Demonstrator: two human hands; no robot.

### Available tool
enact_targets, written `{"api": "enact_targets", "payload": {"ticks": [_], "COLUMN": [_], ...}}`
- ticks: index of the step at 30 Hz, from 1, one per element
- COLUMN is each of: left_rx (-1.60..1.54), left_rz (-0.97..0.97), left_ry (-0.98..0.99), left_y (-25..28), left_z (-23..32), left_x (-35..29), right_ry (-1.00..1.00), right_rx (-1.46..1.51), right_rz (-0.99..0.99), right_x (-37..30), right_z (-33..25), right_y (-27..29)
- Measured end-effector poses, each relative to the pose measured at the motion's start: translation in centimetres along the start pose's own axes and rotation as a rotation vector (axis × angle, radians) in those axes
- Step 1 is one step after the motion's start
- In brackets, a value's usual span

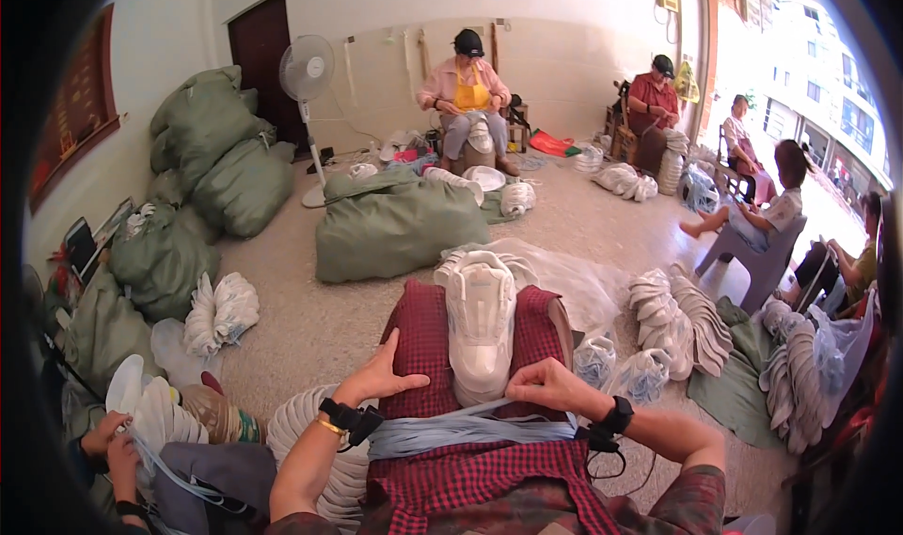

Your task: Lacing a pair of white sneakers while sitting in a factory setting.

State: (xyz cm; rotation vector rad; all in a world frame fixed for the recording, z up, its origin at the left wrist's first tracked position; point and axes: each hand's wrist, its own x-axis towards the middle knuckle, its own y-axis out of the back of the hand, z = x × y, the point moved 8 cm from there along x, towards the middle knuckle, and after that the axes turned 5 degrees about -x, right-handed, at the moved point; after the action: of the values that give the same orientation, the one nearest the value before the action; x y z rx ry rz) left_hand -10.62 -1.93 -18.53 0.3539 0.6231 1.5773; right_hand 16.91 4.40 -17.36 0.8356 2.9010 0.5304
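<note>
A white sneaker upper (481, 323) stands between my thighs on a red-and-black checked cloth (419, 333), its rounded toe toward me. Across my lap, just below the toe, lies a bundle of light-blue shoelaces (470, 438). My left hand (381, 375) rests on the checked cloth left of the upper, thumb spread from the fingers, with nothing in it. To the right of the toe, my right hand (550, 385) is closed in a pinch on a light-blue shoelace running from the bundle. Its fingertips are partly hidden.
Stacked white uppers (320, 441) stand by my left leg; others (663, 314) lie to the right. A big green sack (395, 229) sits ahead, near a standing fan (308, 74). At lower left, a co-worker's hands (113, 441) hold laces. Several people sit farther off.
</note>
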Motion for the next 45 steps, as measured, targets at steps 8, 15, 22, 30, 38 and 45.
{"api": "enact_targets", "payload": {"ticks": [8, 15, 22, 30, 38, 45], "left_rx": [0.068, -0.164, -0.222, -0.302, -0.320, -0.297], "left_rz": [0.025, -0.240, -0.230, -0.207, -0.216, -0.190], "left_ry": [-0.526, -0.681, -0.606, -0.529, -0.478, -0.496], "left_y": [-2.7, -10.4, -9.8, -8.2, -7.8, -6.8], "left_z": [11.1, 13.4, 11.9, 12.1, 12.9, 15.1], "left_x": [-4.5, -5.5, -4.5, -4.5, -4.4, -5.5], "right_ry": [-0.038, 0.109, 0.085, -0.043, 0.000, 0.061], "right_rx": [-0.290, -0.345, -0.321, -0.379, -0.321, -0.244], "right_rz": [-0.074, -0.034, -0.049, -0.122, -0.111, -0.064], "right_x": [-0.3, -3.0, -2.1, -2.2, -3.4, -2.0], "right_z": [-5.6, -8.8, -8.4, -7.8, -7.7, -6.3], "right_y": [-1.5, -2.6, -2.2, -2.2, -1.3, -1.6]}}
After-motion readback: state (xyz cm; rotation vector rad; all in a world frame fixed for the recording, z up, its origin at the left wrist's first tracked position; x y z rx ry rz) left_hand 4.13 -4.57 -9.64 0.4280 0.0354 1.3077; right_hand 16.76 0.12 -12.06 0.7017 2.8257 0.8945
